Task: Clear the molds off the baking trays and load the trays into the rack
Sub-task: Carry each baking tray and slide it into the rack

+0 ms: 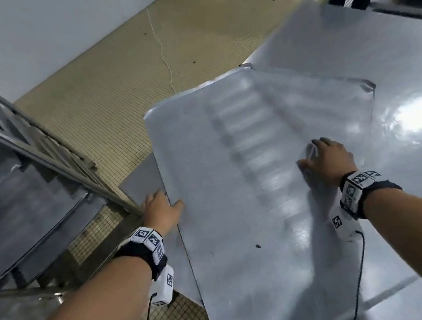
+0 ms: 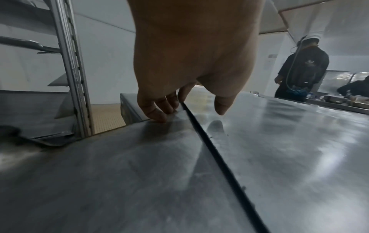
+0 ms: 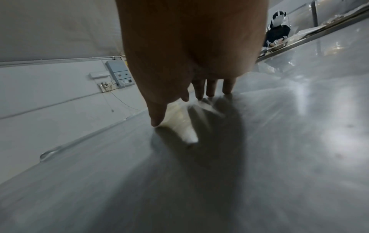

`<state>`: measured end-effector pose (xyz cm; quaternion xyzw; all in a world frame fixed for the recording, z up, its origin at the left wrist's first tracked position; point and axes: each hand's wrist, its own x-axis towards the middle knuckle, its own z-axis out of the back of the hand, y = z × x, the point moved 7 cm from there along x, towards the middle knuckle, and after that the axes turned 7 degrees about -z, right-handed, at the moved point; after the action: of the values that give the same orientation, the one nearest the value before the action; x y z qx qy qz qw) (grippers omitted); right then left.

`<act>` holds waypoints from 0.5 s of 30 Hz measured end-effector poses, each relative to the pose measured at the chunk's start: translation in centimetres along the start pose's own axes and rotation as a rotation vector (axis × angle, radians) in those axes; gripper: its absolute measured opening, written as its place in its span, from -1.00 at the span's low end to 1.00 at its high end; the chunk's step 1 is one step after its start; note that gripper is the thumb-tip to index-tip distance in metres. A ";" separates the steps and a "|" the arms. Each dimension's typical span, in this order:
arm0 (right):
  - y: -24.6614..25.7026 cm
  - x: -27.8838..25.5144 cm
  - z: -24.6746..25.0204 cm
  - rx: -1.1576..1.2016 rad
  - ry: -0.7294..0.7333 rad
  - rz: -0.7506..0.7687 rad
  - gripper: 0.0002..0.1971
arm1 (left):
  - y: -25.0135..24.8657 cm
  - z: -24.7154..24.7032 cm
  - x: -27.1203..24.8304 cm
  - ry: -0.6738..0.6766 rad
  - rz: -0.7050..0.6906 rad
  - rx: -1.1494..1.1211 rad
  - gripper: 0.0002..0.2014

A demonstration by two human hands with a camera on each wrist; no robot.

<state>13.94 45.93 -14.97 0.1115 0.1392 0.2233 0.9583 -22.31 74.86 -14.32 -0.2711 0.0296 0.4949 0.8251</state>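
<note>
So the flat grey metal baking tray (image 1: 248, 181) is lying skewed on the shiny steel table (image 1: 395, 63), its far corner hanging out over the floor beside the grey metal tray rack (image 1: 25, 149). Left hand (image 1: 161, 211) pinches the tray's left edge, thumb on top. Right hand (image 1: 327, 159) looks splayed over something pale, maybe a clear mold (image 3: 179, 119), but it's too blurry to tell whether it's gripped. My worry: one-edge grip plus overhang means the tray could tip, or clip the rack's post going in.

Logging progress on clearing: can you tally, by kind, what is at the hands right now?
tray: 1
mold: 1
hands: 2 (left hand, right hand)
Total: 4
</note>
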 end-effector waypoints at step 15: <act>-0.5 0.6 -0.4 0.109 -0.083 -0.140 -0.08 | -0.3 -0.3 3.5 -0.132 0.098 -0.460 -0.56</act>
<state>14.54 45.82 -15.59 0.1629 0.1186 0.1428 0.9690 -20.16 77.42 -15.54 -0.4170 -0.1245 0.5447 0.7169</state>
